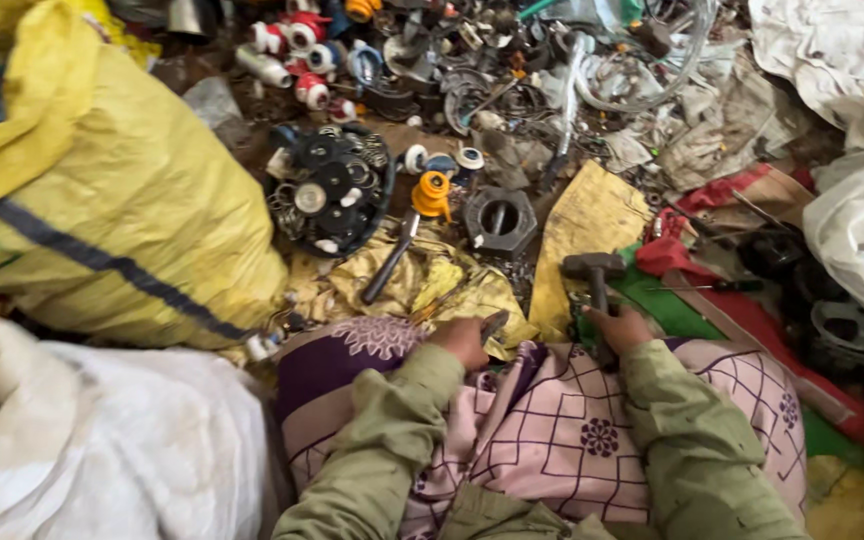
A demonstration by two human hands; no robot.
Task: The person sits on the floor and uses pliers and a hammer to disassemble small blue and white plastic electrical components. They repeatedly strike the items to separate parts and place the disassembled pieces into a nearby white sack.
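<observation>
My right hand grips the handle of a dark hammer, whose head points away from me, resting over a yellow cloth. My left hand is closed on a small dark metal piece at the edge of my lap. Both arms are in olive sleeves. A pink patterned cloth covers my knees. Just ahead lie a large hexagonal metal nut and an orange-capped tool with a dark handle.
A big yellow sack fills the left, with a white sack below it. A pile of black discs and rings sits ahead. Scattered scrap metal, bearings and hoses cover the far ground. White sacks lie right.
</observation>
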